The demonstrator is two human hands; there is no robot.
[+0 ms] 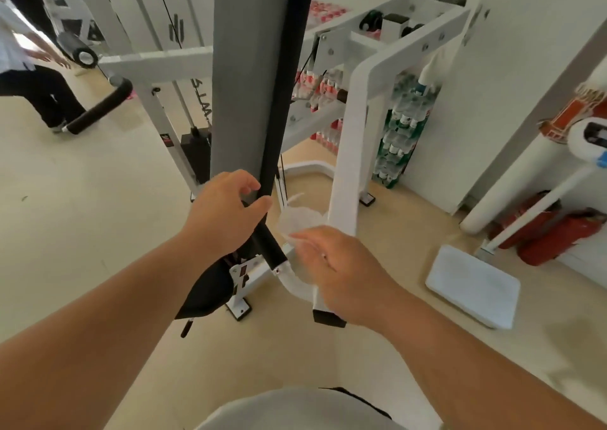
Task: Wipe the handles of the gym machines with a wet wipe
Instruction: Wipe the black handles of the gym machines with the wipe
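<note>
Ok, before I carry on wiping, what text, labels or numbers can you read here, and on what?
None reads clearly.
Dark lettering on the white machine upright: blurred, partly hidden behind the grey back pad, unreadable.
Dark logo on the white shroud: shape only.
Red-and-black sticker on the frame leg: too small.
Red-labelled bottles and green-labelled bottles: print too small.
Wet wipe in the right hand: no print visible.

Wet wipe (299, 220) motion-blurred, outline unclear
</note>
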